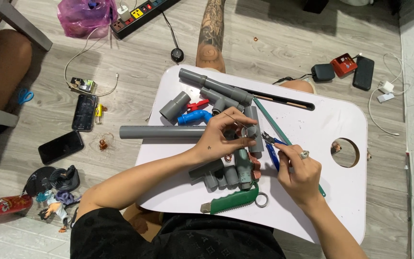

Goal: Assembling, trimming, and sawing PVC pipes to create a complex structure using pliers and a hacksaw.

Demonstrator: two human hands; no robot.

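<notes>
1. left hand [216, 139] has its fingers clamped on a small grey pipe fitting [251, 133], held over the middle of the white tabletop [331, 120].
2. right hand [300, 175] has its fingers closed around blue-handled pliers [270, 144], jaws just right of the fitting.
3. a green saw [231, 201] lies near, a long grey pipe [161, 132] to the left.

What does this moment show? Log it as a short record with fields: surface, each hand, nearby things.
surface: white lap table with a round hole, set on a grey wood-look floor
left hand: left hand pinches a small grey pipe fitting and a thin wire
right hand: right hand grips blue-handled pliers, tips close to the fitting
near the hands: long grey pipe, blue elbow fitting, pile of short grey pipe pieces, green-handled saw
floor: two phones, power strip
</notes>
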